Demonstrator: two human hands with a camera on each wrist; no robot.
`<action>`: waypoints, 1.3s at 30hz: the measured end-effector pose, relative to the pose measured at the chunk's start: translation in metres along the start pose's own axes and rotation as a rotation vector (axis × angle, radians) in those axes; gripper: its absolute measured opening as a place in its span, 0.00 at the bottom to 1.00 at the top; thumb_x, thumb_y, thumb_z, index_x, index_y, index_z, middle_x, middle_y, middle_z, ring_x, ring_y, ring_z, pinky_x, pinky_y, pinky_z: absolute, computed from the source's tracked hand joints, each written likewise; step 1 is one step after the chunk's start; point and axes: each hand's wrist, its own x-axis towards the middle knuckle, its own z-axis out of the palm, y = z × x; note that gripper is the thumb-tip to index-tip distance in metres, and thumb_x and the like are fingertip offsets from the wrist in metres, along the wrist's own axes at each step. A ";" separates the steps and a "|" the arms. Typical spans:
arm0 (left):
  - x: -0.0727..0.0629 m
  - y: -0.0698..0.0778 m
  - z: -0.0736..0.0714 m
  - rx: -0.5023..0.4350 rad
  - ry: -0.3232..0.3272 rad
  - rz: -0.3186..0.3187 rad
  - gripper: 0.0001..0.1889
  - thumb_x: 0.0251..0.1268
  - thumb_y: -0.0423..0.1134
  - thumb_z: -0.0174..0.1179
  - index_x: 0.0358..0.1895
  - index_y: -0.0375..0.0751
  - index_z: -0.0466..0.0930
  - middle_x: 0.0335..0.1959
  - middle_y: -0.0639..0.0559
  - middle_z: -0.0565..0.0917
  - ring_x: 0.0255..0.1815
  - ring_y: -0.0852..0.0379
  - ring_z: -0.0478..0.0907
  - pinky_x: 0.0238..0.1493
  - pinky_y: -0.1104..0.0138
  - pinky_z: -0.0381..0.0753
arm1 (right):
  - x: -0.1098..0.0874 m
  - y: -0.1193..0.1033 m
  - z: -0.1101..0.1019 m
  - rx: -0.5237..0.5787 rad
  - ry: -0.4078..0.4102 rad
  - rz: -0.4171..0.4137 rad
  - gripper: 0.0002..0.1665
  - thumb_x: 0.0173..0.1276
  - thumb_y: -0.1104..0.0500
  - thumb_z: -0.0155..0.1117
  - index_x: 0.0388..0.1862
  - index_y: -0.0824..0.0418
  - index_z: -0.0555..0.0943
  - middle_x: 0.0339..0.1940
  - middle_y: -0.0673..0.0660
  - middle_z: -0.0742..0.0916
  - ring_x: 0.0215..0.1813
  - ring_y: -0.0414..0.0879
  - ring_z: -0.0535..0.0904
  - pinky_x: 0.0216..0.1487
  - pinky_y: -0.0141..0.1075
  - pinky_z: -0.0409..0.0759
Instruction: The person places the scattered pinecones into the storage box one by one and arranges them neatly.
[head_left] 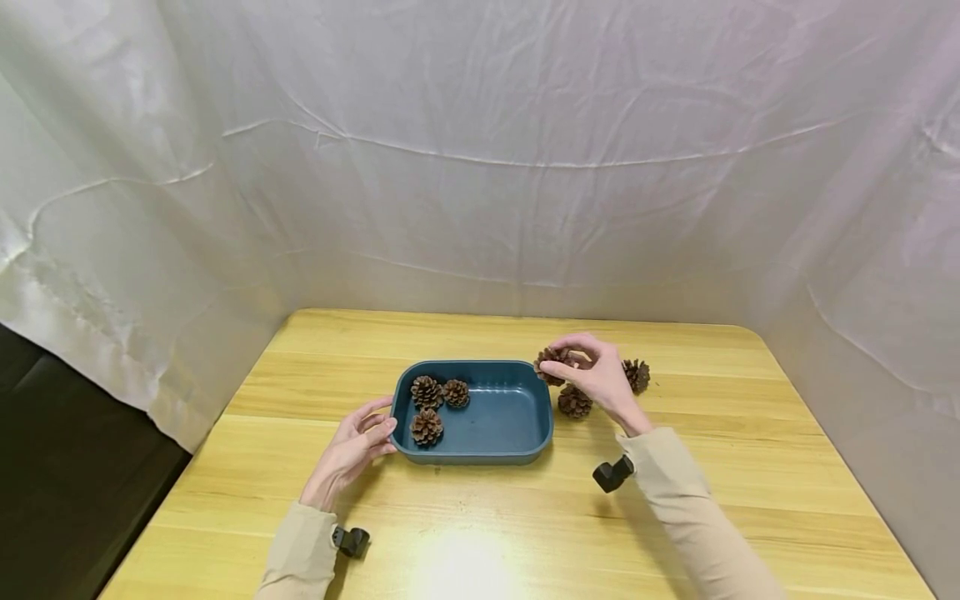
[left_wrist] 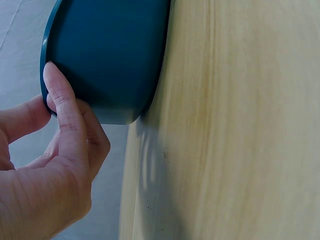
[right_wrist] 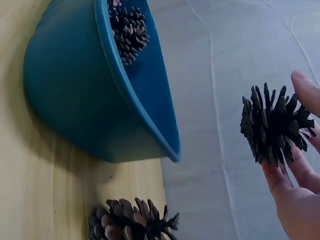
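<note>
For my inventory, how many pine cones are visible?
6: three pine cones in the tray, one in the right hand, two on the table; more may hide behind that hand.

Blue bin (left_wrist: 107, 55): sitting upper left.
Left hand (left_wrist: 60, 175): gripping its rim from lower left.
Wooden table (left_wrist: 235, 130): filling right.

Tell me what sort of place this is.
Probably a makeshift recording booth, though I can't be sure: pale fabric hangs behind and on both sides of a wooden table, and a small black device, perhaps a camera, sits at each sleeve cuff.
</note>
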 end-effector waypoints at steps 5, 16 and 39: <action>-0.001 0.001 -0.001 0.002 -0.004 0.003 0.31 0.76 0.28 0.51 0.77 0.27 0.50 0.43 0.52 0.75 0.31 0.65 0.77 0.35 0.76 0.86 | 0.002 -0.001 0.010 -0.001 -0.020 -0.011 0.24 0.59 0.63 0.78 0.53 0.68 0.82 0.54 0.65 0.84 0.48 0.38 0.84 0.50 0.25 0.85; -0.002 0.002 -0.002 0.010 -0.010 0.006 0.32 0.76 0.29 0.52 0.77 0.27 0.50 0.43 0.53 0.74 0.31 0.65 0.77 0.36 0.76 0.86 | 0.002 -0.002 0.028 -0.032 -0.067 0.110 0.32 0.58 0.55 0.79 0.60 0.62 0.79 0.61 0.63 0.84 0.67 0.56 0.78 0.73 0.46 0.76; 0.001 -0.002 -0.002 -0.007 0.001 0.004 0.31 0.76 0.28 0.53 0.77 0.27 0.52 0.42 0.52 0.75 0.30 0.64 0.78 0.35 0.76 0.86 | -0.001 0.002 0.064 -0.209 -0.127 0.018 0.23 0.58 0.55 0.79 0.52 0.58 0.87 0.55 0.59 0.84 0.56 0.52 0.77 0.62 0.47 0.80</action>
